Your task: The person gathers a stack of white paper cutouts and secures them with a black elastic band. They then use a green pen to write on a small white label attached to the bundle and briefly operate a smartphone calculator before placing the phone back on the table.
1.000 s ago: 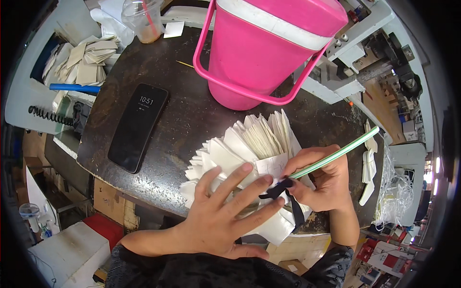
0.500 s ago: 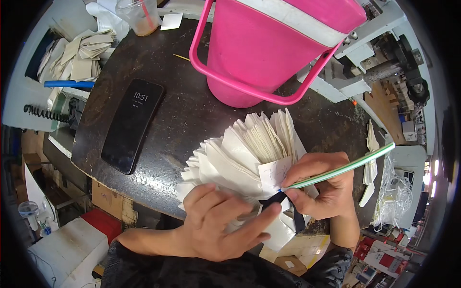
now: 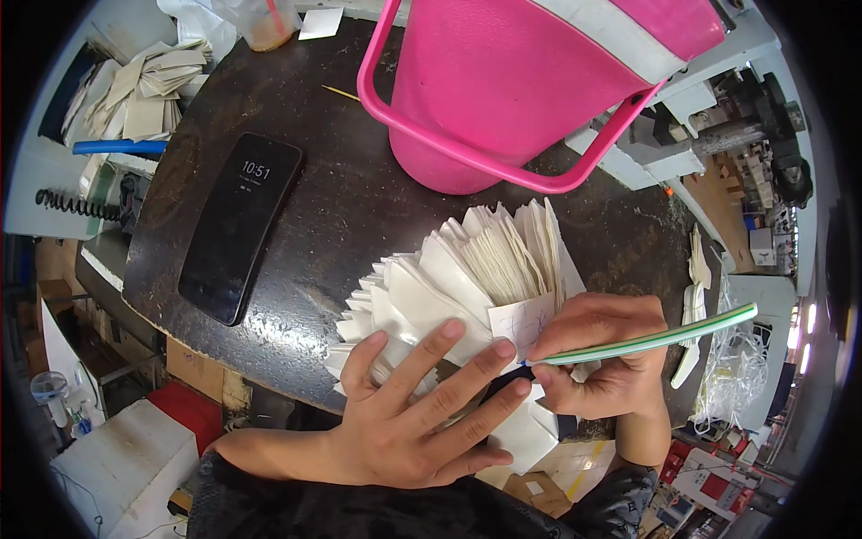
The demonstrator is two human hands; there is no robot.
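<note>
A bundle of folded white pieces [image 3: 422,296], like paper or stiff cloth, fans out on the dark table in front of me. A dark band, mostly covered by my hands, goes round its narrow part. My left hand [image 3: 422,413] rests over the near side of the bundle, fingers spread. Pinched in my right hand [image 3: 606,355] is a long, slightly bent green-and-white striped pen [image 3: 664,337]. Its blue tip meets the lower edge of a small white slip [image 3: 521,319] with handwriting on it, which lies on the bundle.
A pink bucket [image 3: 476,99] with its handle down stands beyond the bundle. Left on the dark table [image 3: 332,198] lies a black phone [image 3: 241,229]. A plastic cup [image 3: 268,27] and a paper square [image 3: 321,23] sit far left. Clear plastic wrap [image 3: 727,368] hangs at the right edge.
My left hand has spread its fingers and settled flatter on the bundle. The pen remains in my right hand at the slip, its far end slightly lower. The view has shifted a little.
</note>
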